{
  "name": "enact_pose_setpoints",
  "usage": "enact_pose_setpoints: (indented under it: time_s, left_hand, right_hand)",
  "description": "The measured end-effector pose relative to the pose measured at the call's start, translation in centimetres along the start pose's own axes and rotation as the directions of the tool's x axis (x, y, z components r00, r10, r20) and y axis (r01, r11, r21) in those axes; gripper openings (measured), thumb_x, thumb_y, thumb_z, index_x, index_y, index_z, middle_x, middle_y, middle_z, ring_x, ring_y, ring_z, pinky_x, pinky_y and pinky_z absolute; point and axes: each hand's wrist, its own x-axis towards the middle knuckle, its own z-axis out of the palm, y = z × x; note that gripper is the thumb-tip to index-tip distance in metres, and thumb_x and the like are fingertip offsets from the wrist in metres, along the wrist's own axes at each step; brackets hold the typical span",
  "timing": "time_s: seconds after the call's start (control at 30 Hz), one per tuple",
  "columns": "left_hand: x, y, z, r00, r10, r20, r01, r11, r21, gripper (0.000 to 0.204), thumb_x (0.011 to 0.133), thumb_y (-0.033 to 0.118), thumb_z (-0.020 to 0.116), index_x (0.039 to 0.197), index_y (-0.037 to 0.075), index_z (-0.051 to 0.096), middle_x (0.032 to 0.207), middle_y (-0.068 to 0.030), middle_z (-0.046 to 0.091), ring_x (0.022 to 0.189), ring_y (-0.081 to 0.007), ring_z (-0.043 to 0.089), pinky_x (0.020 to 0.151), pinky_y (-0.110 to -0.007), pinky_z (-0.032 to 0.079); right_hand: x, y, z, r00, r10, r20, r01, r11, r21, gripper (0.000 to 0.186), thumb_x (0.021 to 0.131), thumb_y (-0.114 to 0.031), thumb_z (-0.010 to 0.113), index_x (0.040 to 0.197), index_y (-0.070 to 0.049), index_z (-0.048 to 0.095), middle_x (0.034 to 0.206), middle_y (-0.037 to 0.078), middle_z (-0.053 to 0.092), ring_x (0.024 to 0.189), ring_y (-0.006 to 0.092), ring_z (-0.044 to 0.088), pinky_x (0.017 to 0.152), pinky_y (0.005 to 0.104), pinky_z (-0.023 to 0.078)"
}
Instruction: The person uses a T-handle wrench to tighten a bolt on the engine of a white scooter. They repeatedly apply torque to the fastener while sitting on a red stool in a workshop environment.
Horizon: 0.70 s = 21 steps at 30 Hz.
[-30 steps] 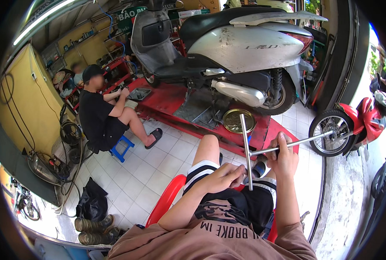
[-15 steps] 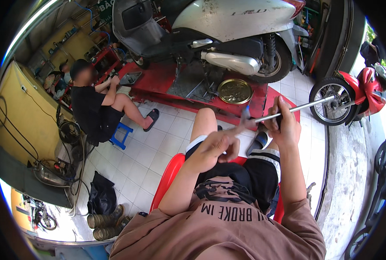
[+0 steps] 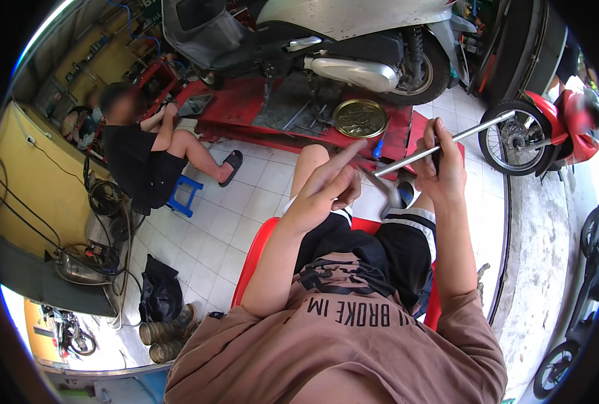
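Note:
My right hand point(image 3: 441, 165) is closed round the shaft of a T-handle wrench point(image 3: 478, 130), a long silver rod that slants up to the right. At the rod's lower left end, its grey crossbar is smeared by motion. My left hand point(image 3: 332, 185) is beside that end, with its index finger stretched toward the crossbar and its other fingers loosely curled. Nothing shows in the left hand; whether the fingertip touches the bar I cannot tell. Beyond my hands, a blue-handled tool point(image 3: 378, 149) lies by a round metal tray point(image 3: 360, 118).
A silver scooter point(image 3: 340, 47) stands on a red platform point(image 3: 245, 129) ahead. At left, a person point(image 3: 138, 148) sits on a blue stool point(image 3: 186, 196). A red motorbike point(image 3: 569, 135) is at far right. Boots point(image 3: 168, 330) and a black bag point(image 3: 159, 289) lie at lower left. I sit on a red chair point(image 3: 254, 259).
The wrench's crossbar has turned. My left hand has moved slightly up and left, its index finger now stretched out clearly. My right hand still grips the rod, and the view has tilted down a little.

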Motion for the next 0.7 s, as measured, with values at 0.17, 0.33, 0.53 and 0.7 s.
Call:
enact_pose_setpoints:
  time_s: [0.17, 0.33, 0.53, 0.7]
  left_hand:
    - [-1.5, -0.9, 0.4, 0.939, 0.013, 0.343, 0.04, 0.988, -0.147, 0.042, 0.102, 0.031, 0.043, 0.13, 0.001, 0.054, 0.063, 0.004, 0.04, 0.054, -0.0063, 0.034, 0.05, -0.022, 0.028]
    - [-0.5, 2.5, 1.0, 0.982, 0.182, 0.043, -0.18, 0.983, -0.035, 0.064, 0.099, 0.032, 0.049, 0.147, 0.0, 0.023, 0.062, 0.0024, 0.04, 0.055, -0.006, 0.035, 0.05, -0.02, 0.027]
    - [-1.8, 1.7, 0.6, 0.964, -0.182, 0.194, 0.189, 0.982, -0.02, 0.037, 0.102, 0.023, 0.045, 0.13, 0.001, 0.049, 0.065, 0.0054, 0.037, 0.056, -0.0039, 0.032, 0.05, -0.022, 0.024]
    - [-2.8, 2.9, 0.8, 0.932, -0.065, 0.356, 0.095, 0.993, -0.067, 0.041, 0.099, 0.016, 0.051, 0.138, 0.003, 0.046, 0.067, 0.0044, 0.043, 0.057, -0.0042, 0.035, 0.052, -0.02, 0.031]
  right_hand:
    - [0.3, 0.1, -0.7, 0.999, -0.038, 0.004, 0.039, 0.999, -0.003, 0.038, 0.1, -0.035, 0.04, 0.071, -0.011, 0.042, 0.041, -0.002, 0.032, 0.032, 0.0077, 0.023, 0.034, 0.0226, 0.02]
    - [0.1, -0.4, -1.0, 0.989, -0.068, 0.129, 0.078, 0.994, -0.075, 0.039, 0.102, -0.036, 0.035, 0.072, -0.011, 0.04, 0.038, -0.001, 0.031, 0.027, 0.0076, 0.022, 0.027, 0.0226, 0.023]
    - [-0.2, -0.1, -0.7, 0.995, -0.086, 0.043, 0.088, 0.995, -0.048, 0.043, 0.103, -0.038, 0.032, 0.07, -0.012, 0.039, 0.038, -0.001, 0.03, 0.027, 0.0076, 0.024, 0.028, 0.0236, 0.026]
    - [0.5, -0.2, -1.3, 0.991, -0.029, 0.13, 0.026, 0.999, 0.026, 0.045, 0.103, -0.038, 0.033, 0.067, -0.012, 0.041, 0.041, -0.002, 0.031, 0.028, 0.0069, 0.025, 0.029, 0.0226, 0.031]
